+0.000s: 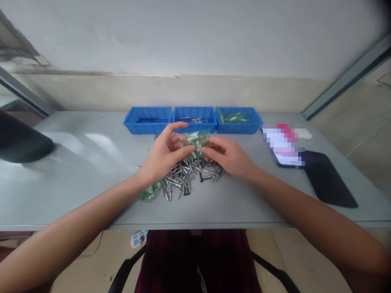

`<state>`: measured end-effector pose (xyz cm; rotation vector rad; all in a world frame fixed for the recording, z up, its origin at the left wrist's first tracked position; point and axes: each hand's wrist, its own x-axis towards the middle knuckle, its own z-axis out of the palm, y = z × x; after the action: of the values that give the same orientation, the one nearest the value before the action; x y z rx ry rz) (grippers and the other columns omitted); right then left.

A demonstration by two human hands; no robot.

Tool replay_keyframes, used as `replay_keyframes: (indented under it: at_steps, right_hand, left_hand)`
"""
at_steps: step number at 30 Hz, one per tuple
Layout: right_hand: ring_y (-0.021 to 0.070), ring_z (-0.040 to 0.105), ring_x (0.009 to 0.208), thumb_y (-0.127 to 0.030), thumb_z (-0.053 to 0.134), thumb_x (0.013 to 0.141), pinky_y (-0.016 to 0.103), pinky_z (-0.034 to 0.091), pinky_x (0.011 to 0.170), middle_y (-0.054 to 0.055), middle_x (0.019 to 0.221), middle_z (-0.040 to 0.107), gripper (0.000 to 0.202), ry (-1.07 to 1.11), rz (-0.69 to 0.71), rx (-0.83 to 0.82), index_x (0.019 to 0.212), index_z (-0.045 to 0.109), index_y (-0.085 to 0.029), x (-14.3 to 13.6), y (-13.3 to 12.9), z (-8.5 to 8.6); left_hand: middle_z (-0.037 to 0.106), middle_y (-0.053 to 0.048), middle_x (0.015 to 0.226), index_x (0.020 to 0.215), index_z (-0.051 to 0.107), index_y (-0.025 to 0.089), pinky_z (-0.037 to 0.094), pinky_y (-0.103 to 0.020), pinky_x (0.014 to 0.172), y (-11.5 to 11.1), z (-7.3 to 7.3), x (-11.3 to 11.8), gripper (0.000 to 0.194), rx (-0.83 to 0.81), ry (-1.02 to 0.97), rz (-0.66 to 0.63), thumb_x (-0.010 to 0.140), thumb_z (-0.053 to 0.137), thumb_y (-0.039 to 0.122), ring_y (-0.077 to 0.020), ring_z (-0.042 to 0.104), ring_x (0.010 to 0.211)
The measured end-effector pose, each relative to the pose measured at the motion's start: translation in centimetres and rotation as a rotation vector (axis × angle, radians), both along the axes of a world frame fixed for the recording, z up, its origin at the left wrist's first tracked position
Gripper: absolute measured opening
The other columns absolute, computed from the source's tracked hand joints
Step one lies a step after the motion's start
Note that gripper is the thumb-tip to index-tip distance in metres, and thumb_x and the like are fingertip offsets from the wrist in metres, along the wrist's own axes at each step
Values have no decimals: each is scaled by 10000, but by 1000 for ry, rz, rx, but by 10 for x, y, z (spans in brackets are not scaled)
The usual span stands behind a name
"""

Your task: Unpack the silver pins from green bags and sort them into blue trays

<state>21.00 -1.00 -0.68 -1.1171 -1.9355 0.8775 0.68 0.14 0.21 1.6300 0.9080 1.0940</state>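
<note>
Above the middle of the table, my left hand and my right hand pinch a small see-through green plastic bag between them. Small pale pieces show inside it; I cannot make out their exact kind. My left index finger is raised off the bag. Right below both hands lies a loose pile of silver blind rivets with some black screws mixed in. More green plastic bags lie at the pile's left side, partly hidden by my left wrist.
Three blue bins stand in a row behind: the left bin holds dark screws, the middle bin a few silver rivets, the right bin green bags. A phone and a black case lie right. A dark cylinder is left.
</note>
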Motion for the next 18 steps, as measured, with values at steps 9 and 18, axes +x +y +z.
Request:
replay_keyframes:
  at_steps: [9,18]
  right_hand:
    - [120,538,591,-398,534,895,256,375,540,-11,675,606,221,-14,0,-11,848,610,-196,0,0,0]
    - [123,540,584,-411,516,903,254,354,528,-9,657,602,259,-82,-16,24,812,607,-186,1,0,-1]
  left_hand:
    - [616,0,720,1046,619,163,501,-230,576,4,-2,-2,344,-7,2,31,740,750,252,-104,593,626]
    - [697,-40,808,901,671,159,511,-219,567,4,0,-2,220,24,44,50,736,754,278,-119,629,669]
